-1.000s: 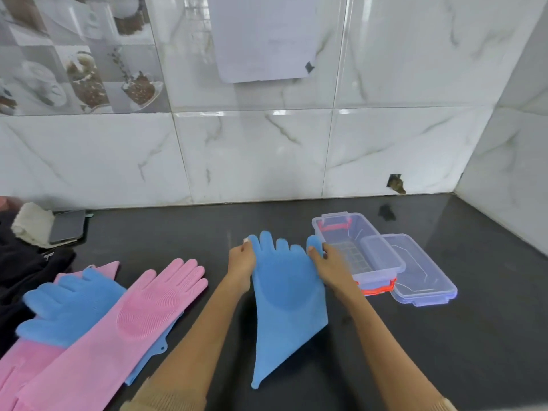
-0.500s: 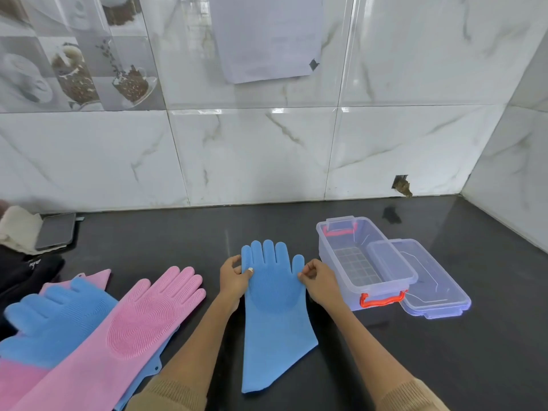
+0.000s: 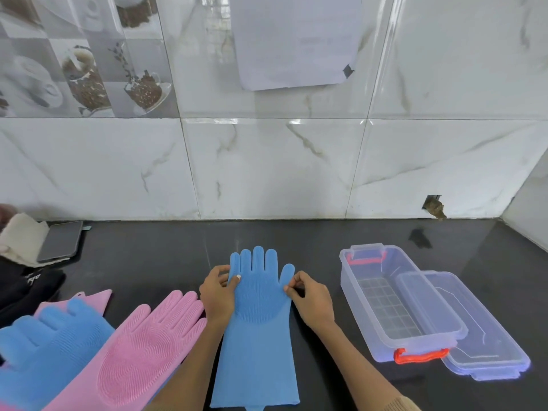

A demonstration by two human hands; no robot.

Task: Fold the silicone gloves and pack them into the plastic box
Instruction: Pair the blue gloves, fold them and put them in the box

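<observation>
A blue silicone glove lies flat and straight on the black counter, fingers pointing at the wall, bristled palm up. My left hand pinches its left edge near the little finger. My right hand pinches its right edge just below the thumb. To the right stands the clear plastic box, open, with orange handles and a grid insert at its bottom. Its clear lid leans against the box's right side. At the left lie a pink glove, another blue glove and a second pink glove beneath them.
A phone rests on a beige cloth at the far left by the wall, with dark fabric in front of it. The tiled wall runs along the back and the right corner. Bare black counter shows between glove and box.
The blue glove has been turned from slanted to straight and smoothed flat. Both hands slid from its fingertips down to its side edges. The camera has tilted up slightly.
</observation>
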